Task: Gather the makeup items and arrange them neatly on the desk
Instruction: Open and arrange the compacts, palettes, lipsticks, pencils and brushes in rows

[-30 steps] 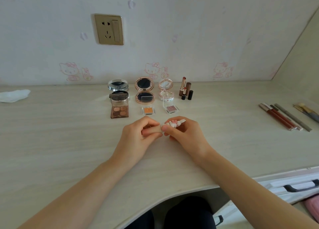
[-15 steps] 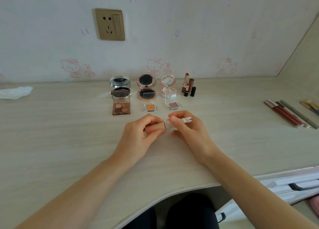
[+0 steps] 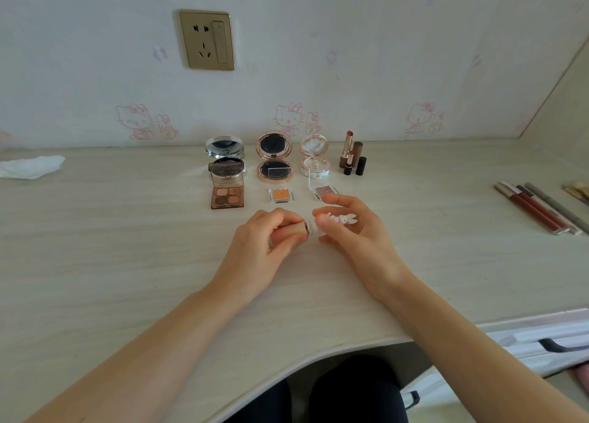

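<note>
At the desk's middle, my left hand (image 3: 264, 247) grips the pink tube body of a small lipstick (image 3: 307, 227). My right hand (image 3: 353, 241) pinches its white cap, which carries a little bunny figure (image 3: 345, 219). A narrow gap shows between body and cap. Behind them stand a silver compact (image 3: 225, 147), a rose-gold compact (image 3: 274, 158), a white-pink compact (image 3: 314, 158), an eyeshadow palette (image 3: 227, 188), an orange single pan (image 3: 280, 195), a pink single pan (image 3: 322, 190) and two open lipsticks with caps (image 3: 352, 158).
Several lip pencils and glosses (image 3: 538, 207) lie at the right with brushes (image 3: 578, 191) beyond them. A crumpled white tissue (image 3: 32, 167) sits at the far left. The desk (image 3: 127, 263) has a curved front edge; a white drawer with a dark handle (image 3: 557, 343) is lower right.
The cap with the bunny has come a little way off the lipstick body to the right, opening a gap. Both hands stay at the desk's middle.
</note>
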Demonstrator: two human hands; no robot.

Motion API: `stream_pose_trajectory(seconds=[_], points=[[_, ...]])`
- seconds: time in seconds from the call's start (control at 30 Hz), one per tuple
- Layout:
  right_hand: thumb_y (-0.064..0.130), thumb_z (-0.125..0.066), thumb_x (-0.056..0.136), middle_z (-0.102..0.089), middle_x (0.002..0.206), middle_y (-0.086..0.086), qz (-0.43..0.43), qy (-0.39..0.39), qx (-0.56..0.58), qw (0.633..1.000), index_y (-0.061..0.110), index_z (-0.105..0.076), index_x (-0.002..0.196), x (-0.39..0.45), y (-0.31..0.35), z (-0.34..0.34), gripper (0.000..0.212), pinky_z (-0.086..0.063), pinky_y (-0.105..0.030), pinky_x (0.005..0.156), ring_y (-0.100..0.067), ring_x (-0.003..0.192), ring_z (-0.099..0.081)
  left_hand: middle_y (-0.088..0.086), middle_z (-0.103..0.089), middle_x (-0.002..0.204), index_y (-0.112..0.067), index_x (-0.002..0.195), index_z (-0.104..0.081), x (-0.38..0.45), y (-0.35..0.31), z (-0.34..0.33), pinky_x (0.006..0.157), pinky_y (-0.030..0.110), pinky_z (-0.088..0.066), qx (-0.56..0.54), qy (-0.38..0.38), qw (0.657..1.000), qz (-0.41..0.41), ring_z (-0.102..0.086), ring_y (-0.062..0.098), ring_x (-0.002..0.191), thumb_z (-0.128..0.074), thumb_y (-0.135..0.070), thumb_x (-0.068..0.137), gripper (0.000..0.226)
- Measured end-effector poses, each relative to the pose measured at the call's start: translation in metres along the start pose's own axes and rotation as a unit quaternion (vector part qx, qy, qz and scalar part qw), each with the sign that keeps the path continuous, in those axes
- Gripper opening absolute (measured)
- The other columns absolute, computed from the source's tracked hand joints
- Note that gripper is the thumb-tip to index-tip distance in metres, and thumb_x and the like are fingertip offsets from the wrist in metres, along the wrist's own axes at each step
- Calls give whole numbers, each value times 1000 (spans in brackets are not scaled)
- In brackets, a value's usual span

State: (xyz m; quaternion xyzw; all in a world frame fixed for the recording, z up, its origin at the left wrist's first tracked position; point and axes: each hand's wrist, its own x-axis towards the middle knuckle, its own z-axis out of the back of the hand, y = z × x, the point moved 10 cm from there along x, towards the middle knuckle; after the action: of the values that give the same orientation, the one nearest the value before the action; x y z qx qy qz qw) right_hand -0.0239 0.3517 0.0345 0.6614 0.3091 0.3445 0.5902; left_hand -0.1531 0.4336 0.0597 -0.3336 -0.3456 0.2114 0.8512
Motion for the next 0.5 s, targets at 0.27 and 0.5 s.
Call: stream_pose_trajectory(seconds=[0.27, 0.5], points=[[7, -72, 81, -69, 89, -6, 27, 5, -47, 999, 12, -66, 102, -2, 6, 0, 22, -56, -28, 74, -14, 79, -65, -12, -65, 92, -25, 99, -66, 0, 0, 4, 83, 14, -41, 3, -6, 1000, -1, -58, 4, 93, -72, -19, 83, 18], [10, -76, 76, -68, 86, 1, 3, 9, 29, 1000, 15, -63, 94, 1, 5, -3, 23, -50, -28, 76, -10, 82, -64, -11, -70, 96, -20, 100, -65, -1, 1, -2, 82, 11, -44, -62, 1, 997, 41, -62, -5, 97, -70, -22, 85, 16]])
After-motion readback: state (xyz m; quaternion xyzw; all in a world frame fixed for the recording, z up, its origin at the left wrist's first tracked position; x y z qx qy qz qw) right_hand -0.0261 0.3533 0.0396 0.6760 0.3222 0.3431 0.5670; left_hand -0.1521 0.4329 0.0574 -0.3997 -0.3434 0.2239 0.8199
